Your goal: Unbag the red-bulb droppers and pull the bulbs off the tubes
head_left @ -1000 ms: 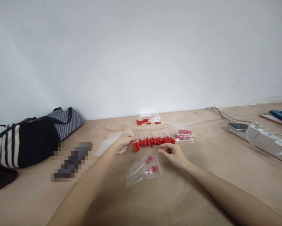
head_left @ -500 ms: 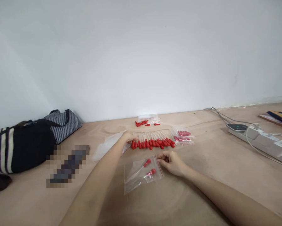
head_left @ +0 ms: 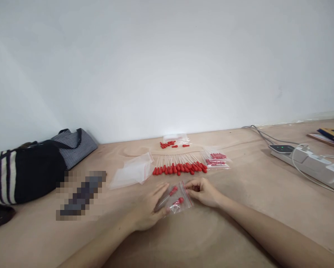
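Note:
A clear zip bag (head_left: 180, 211) with a red seal strip lies slanted between my hands. Inside it are two red rubber bulbs, at least one on a clear dropper tube. My right hand (head_left: 204, 191) pinches the bag near its sealed end, fingers curled. Over the bag's other end is my left hand (head_left: 150, 208), fingers stretched forward and thumb apart along the near edge; it covers that end. Just beyond, a row of droppers (head_left: 180, 168) lies with red bulbs toward me and pale tubes pointing away.
Flat zip bags (head_left: 130, 172) lie left of the row, and filled bags (head_left: 217, 160) at its right. Loose red bulbs (head_left: 168, 143) sit near the wall beside another bag. A black and striped bag (head_left: 41, 167) and a blurred object (head_left: 81, 195) are left; a power strip (head_left: 309, 163) is right.
My left hand has come back from the left end of the dropper row to the near bag's left end. My right hand stays at the sealed end.

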The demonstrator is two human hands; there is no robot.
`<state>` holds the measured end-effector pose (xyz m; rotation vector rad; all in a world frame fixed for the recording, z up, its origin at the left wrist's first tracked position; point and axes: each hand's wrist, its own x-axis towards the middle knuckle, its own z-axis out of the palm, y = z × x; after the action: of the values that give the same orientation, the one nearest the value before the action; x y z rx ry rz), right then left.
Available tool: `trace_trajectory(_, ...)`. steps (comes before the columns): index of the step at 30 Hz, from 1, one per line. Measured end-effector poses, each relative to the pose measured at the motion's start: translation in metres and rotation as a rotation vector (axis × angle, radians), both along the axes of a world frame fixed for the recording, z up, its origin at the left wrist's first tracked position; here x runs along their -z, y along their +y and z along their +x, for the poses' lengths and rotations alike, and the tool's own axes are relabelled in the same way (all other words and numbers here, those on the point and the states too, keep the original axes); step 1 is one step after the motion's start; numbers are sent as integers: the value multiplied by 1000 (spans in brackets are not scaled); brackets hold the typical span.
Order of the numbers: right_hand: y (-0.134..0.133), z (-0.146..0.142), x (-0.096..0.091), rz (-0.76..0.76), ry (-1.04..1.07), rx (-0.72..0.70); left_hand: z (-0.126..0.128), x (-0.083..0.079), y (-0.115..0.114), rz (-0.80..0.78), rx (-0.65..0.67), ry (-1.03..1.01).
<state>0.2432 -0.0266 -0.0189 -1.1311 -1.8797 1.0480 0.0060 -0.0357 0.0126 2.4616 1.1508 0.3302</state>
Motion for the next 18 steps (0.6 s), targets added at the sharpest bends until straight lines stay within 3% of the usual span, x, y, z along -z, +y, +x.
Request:
trace_trajectory(3, -3, -2, -9, 114, -66, -64, 0, 4, -10, -48, 37, 41)
trace_trajectory(9, -6, -8, -20, 241, -107, -257, 9, -1, -3, -47, 93, 15)
trace_trajectory(18, -3, -10, -16, 276, -323, -174, 9, -7, -10, -62, 42, 58)
